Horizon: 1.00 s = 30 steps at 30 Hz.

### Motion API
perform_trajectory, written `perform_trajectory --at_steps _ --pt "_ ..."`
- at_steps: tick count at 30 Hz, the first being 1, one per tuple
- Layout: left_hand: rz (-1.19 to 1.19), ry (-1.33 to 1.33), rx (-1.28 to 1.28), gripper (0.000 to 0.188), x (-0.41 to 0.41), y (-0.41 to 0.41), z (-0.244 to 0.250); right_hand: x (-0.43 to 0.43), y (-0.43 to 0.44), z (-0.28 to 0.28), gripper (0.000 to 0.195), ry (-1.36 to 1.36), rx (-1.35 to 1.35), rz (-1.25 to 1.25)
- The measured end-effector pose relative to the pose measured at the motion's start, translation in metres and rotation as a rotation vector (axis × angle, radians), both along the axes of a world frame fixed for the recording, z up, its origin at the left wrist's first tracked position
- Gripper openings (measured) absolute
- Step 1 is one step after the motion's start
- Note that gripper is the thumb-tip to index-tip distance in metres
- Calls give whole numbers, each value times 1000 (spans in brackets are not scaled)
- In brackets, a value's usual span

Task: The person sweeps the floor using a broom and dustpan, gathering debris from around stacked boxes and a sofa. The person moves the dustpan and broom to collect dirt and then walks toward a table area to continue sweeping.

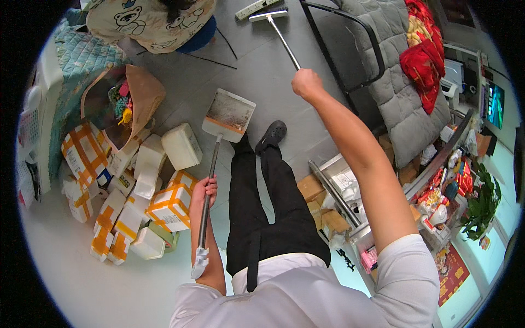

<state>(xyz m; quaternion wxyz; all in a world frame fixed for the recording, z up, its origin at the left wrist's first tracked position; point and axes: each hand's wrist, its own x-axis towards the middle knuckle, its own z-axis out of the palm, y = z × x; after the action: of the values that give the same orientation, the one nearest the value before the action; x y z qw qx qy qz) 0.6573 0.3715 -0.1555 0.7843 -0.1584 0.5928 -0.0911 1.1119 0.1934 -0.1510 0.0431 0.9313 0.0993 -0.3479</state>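
My left hand point(204, 192) is closed around the metal handle of a long-handled dustpan point(229, 114). The pan lies in front of my shoes, with dark dust and bits inside and an orange strip across it. My right hand point(307, 84) is stretched forward and grips the metal handle of a broom point(268, 16) with a white head and dark bristles. The broom head is far ahead on the grey tiled floor point(270, 65), beside a white power strip point(255, 9).
White boxes with orange tape point(169, 207) and plastic containers are piled at left, beside an open brown bag point(143, 94). A round chair with a bear-print cover point(151, 24) stands ahead left. At right are a black metal frame with a grey quilted pad point(387, 78) and a cluttered counter.
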Motion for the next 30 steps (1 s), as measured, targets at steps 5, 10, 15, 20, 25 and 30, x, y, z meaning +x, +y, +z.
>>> perform_trajectory --at_steps 5,10,15,20,25,30 --pt "-41 20 16 18 -3 -2 -15 12 3 -21 23 -85 25 8" --pt "-112 42 42 18 11 -6 -22 34 -7 -39 21 -151 65 116" --pt "-125 68 52 18 31 -15 -24 56 -24 -69 28 -135 51 65" --pt "-68 79 41 26 58 -32 -19 102 -44 -101 33 -114 59 -22" --pt "-47 90 56 27 86 -53 -8 144 -63 -133 33 -120 84 -27" --pt "-80 79 99 31 112 -66 -4 181 -93 -172 39 -152 61 -74"
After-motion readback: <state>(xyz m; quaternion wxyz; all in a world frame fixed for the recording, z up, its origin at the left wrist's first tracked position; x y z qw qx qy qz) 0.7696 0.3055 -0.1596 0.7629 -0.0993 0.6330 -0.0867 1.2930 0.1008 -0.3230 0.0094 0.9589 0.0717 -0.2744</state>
